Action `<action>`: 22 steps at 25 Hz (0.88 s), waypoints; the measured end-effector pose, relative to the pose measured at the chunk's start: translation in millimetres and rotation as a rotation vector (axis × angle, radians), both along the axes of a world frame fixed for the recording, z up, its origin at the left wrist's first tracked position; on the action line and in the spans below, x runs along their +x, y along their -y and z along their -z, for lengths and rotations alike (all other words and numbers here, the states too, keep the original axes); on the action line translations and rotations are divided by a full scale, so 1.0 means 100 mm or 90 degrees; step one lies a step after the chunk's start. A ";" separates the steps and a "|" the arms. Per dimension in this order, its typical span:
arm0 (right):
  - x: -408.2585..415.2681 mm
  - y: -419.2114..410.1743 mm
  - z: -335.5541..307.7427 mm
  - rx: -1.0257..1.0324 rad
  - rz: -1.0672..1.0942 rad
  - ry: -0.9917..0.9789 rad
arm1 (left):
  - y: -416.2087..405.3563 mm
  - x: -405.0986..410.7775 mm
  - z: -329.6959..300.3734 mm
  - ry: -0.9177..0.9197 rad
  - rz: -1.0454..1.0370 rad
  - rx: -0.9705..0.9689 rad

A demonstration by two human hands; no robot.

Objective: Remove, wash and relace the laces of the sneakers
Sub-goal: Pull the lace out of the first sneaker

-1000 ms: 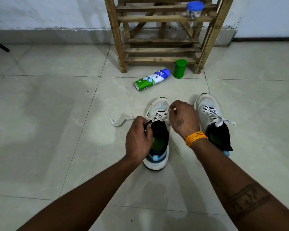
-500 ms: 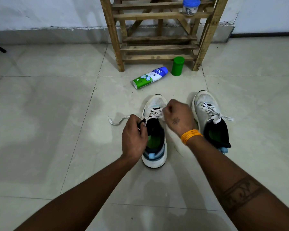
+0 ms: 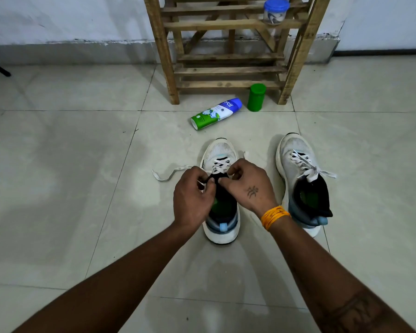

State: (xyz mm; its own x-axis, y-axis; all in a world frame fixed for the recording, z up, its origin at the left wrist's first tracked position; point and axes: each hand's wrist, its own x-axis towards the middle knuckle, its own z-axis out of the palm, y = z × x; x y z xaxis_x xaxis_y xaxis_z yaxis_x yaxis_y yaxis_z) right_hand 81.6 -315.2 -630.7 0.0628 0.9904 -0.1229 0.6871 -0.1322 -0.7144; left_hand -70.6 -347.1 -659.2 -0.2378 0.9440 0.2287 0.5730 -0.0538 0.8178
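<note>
White lace [image 3: 220, 164] of the left sneaker [image 3: 222, 188] is pinched at the upper eyelets by left hand [image 3: 193, 198] and right hand [image 3: 249, 186]; each crossing is best loosened before being drawn out.

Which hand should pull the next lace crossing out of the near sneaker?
Probably right. The right hand sits beside the remaining crossings, fingers curled toward them. The left hand pinches the freed lace.

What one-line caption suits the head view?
Both hands pinch the lace of the left-hand sneaker; the other sneaker stays laced.
</note>
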 end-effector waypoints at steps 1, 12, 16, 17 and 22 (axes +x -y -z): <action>-0.01 0.05 0.05 0.015 0.007 -0.005 | -0.05 0.00 -0.03 0.022 -0.007 0.011; -0.17 0.29 0.43 0.218 0.179 -0.079 | -0.59 0.10 -0.23 -0.320 0.169 -0.119; -0.20 0.27 0.44 0.228 0.200 -0.075 | -0.60 0.05 -0.17 0.418 -0.179 -0.278; -0.21 0.27 0.44 0.230 0.193 -0.072 | -0.59 0.04 -0.17 0.399 -0.183 -0.281; -0.23 0.27 0.45 0.232 0.172 -0.076 | -0.57 -0.03 -0.17 -0.359 0.243 0.008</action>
